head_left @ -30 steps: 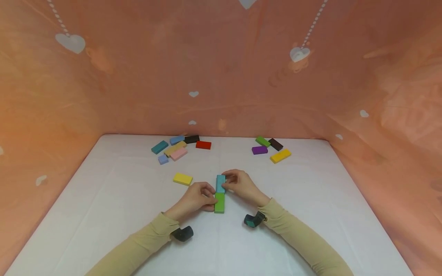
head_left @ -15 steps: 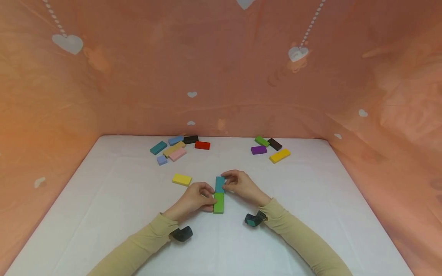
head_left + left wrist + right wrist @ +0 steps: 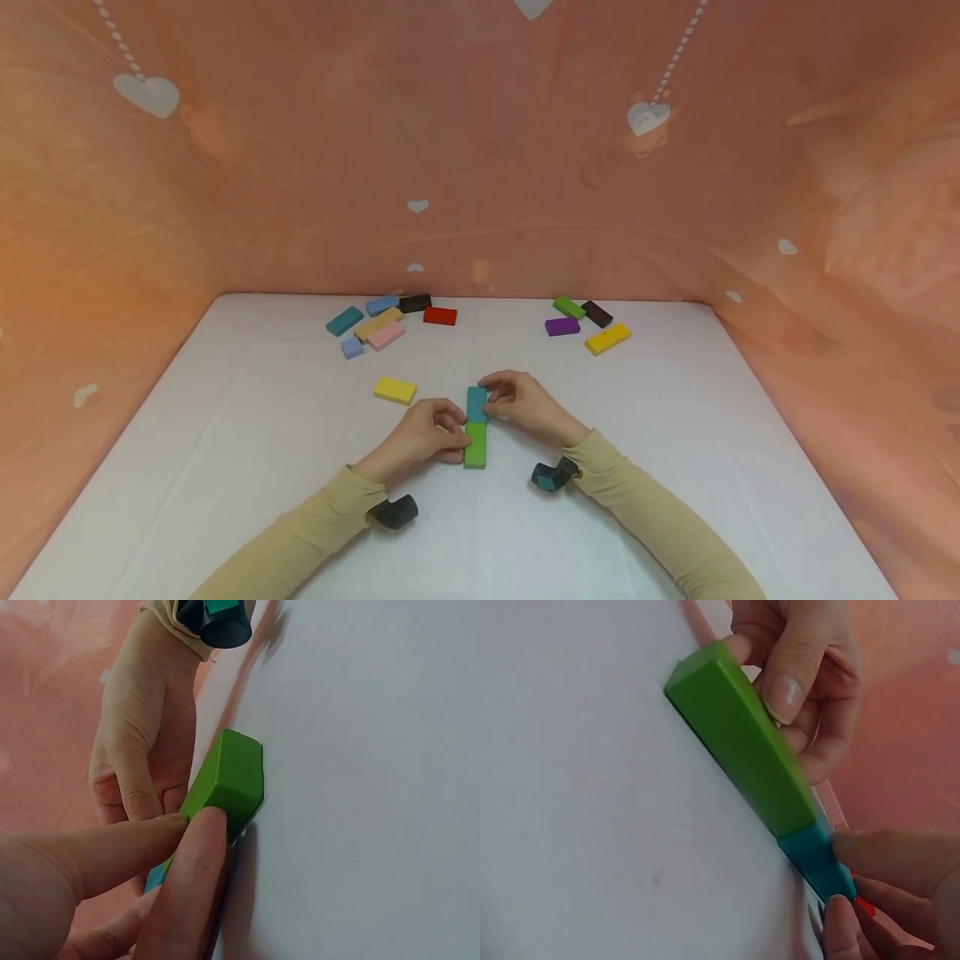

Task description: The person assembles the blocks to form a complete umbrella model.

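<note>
A green block [image 3: 475, 446] and a teal block [image 3: 477, 405] lie end to end in a line on the white table, the green one nearer the person. My left hand [image 3: 425, 436] grips the green block from the left, its thumb at the upper edge. In the left wrist view, the thumb and a finger meet the green block [image 3: 225, 776] near its end. From the right, my right hand [image 3: 531, 408] pinches the teal block between thumb and finger. The right wrist view shows the teal block [image 3: 817, 862] touching the green one's end.
A yellow block [image 3: 394, 390] lies left of the hands. At the back left sit several blocks, among them a red block [image 3: 440, 317] and a pink block [image 3: 386, 335]. Another group, with a purple block [image 3: 562, 327], is at the back right. A patterned cloth [image 3: 480, 167] surrounds the table.
The joined green and teal blocks have slid slightly toward the person. Both hands keep their hold, and the other blocks stay where they were. The head view has shifted a little.
</note>
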`<action>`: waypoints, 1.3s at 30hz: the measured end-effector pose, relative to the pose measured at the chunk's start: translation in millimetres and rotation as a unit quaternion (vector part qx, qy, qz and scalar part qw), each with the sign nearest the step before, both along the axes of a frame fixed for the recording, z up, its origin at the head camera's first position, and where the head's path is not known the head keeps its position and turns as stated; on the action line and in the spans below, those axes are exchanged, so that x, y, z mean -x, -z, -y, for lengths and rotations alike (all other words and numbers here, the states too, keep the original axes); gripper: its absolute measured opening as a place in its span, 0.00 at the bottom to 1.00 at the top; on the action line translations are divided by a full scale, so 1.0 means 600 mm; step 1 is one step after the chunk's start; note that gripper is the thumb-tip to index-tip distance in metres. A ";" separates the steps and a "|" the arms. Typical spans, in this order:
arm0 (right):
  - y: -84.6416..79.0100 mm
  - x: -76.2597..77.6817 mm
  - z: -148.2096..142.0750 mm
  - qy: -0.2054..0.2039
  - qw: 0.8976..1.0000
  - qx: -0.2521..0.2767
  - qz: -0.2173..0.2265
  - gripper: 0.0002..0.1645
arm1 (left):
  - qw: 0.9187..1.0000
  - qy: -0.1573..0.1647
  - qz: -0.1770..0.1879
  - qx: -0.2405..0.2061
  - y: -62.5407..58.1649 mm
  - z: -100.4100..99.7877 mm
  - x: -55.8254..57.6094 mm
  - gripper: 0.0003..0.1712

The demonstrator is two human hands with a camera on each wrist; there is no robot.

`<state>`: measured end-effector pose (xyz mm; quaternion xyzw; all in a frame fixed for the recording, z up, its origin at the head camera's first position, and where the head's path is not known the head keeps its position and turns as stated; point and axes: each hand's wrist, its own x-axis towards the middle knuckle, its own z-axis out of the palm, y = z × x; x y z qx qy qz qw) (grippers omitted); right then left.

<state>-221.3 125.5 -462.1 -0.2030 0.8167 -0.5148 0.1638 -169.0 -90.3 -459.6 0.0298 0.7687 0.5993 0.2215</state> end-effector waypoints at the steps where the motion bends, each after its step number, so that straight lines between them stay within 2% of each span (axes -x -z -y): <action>1: 0.000 0.000 0.000 -0.001 1.000 -0.001 0.002 0.24 | 1.000 0.000 0.001 -0.001 0.000 0.000 -0.001 0.20; 11: 0.001 -0.001 -0.001 -0.001 1.000 -0.010 0.004 0.23 | 1.000 -0.003 -0.007 -0.002 0.000 -0.001 -0.004 0.21; 27: 0.002 0.000 0.000 -0.009 1.000 -0.009 -0.009 0.24 | 1.000 0.000 -0.011 -0.013 0.012 0.000 0.006 0.19; 35: 0.000 0.002 0.001 -0.012 1.000 -0.009 -0.013 0.25 | 1.000 -0.003 -0.017 -0.017 0.008 -0.001 0.008 0.18; 39: -0.005 0.008 -0.003 -0.021 1.000 -0.012 -0.015 0.27 | 1.000 -0.008 -0.009 -0.013 0.008 -0.001 0.008 0.19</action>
